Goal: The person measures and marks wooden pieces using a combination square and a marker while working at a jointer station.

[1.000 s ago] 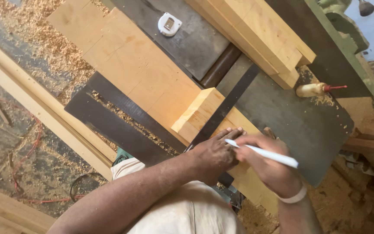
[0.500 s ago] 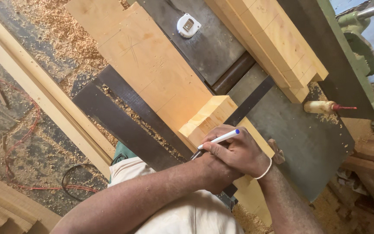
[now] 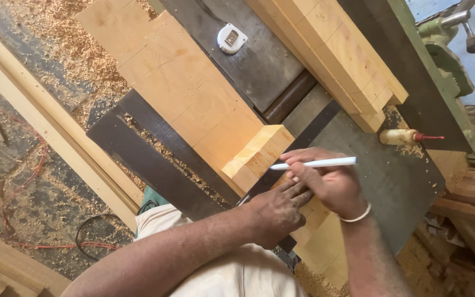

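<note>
Your left hand [image 3: 279, 212] lies flat, fingers spread, pinning a dark steel square [image 3: 303, 137] against the pale wooden board [image 3: 193, 104] on the machine table [image 3: 391, 181]. Your right hand [image 3: 331, 184], just at 2 o'clock of the left, pinches a white pencil [image 3: 314, 163] whose tip points toward 9 o'clock at the short block [image 3: 259, 157]. The marking looks underway: I can't make out a finished line by the tip, while fainter lines already cross the board toward 11 o'clock.

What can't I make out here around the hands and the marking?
- Pen tip on the wood block: too small in the head view to tell contact.
- Steel square lower end: hidden under the left hand.
- Any drawn line: covered by the right hand.
- Plank far end: cut off by the top edge.
</note>
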